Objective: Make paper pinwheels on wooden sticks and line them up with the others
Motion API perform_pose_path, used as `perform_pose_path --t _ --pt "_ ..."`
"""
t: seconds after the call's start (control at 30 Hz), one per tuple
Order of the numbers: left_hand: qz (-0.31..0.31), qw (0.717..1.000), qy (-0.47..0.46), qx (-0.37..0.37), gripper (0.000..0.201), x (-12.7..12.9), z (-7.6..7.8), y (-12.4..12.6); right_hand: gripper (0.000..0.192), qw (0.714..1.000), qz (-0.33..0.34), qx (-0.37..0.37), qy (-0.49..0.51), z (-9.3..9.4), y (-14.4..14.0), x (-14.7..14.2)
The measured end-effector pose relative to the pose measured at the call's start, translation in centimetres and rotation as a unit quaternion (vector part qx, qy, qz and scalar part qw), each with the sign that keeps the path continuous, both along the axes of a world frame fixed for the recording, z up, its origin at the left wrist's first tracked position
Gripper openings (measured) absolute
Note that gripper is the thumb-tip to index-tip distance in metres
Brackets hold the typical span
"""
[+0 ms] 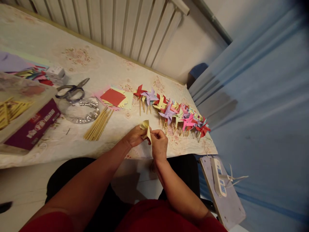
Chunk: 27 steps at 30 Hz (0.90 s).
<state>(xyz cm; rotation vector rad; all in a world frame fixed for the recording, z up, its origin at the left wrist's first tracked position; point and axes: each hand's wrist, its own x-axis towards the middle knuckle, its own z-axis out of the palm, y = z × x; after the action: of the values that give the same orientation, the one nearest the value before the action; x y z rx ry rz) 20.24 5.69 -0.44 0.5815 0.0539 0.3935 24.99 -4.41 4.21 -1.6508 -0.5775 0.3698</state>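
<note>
Just above the table's front edge, a pale yellow paper piece (pixel 145 125) is held between both hands, its corners curled inward like a partly folded pinwheel. My left hand (pixel 135 136) grips it from the left, fingers closed. From the other side, my right hand (pixel 159 141) pinches its right edge with thumb and fingers. Whether a pin sits between those fingertips is too small to tell. Beyond the hands lies a stack of cut paper squares (pixel 113 97), red on top. A bundle of thin wooden sticks (pixel 98 125) rests left of my left hand.
Finished paper pinwheels (pixel 169 112) on sticks crowd the table's right side. Scissors (pixel 72 91), a round clear tray of shiny pins (pixel 85 111) and a plastic box (pixel 29 129) are to the left. A power strip (pixel 219 177) lies on a small stand, lower right, beside a blue curtain (pixel 256 96).
</note>
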Motion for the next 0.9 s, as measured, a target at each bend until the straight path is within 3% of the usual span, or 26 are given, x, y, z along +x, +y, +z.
perform_pose_path --t 0.17,0.4,0.7,0.9 --pt "0.026 0.999 -0.011 -0.019 0.029 -0.2 0.0 0.3 0.015 0.991 -0.024 -0.025 -0.129 0.6 -0.1 -0.6" --pt "0.009 0.998 -0.054 -0.024 0.018 -0.3 0.0 0.7 0.012 0.96 -0.021 -0.012 -0.279 1.1 -0.3 -1.6" --pt "-0.005 0.997 -0.07 -0.032 0.019 -0.1 -0.5 0.9 0.015 0.949 -0.019 -0.002 -0.314 1.0 -0.3 -1.7" --pt "0.006 0.998 -0.05 -0.022 0.021 -0.3 -0.3 0.8 0.012 0.96 -0.025 -0.01 -0.28 0.6 -0.3 -1.5"
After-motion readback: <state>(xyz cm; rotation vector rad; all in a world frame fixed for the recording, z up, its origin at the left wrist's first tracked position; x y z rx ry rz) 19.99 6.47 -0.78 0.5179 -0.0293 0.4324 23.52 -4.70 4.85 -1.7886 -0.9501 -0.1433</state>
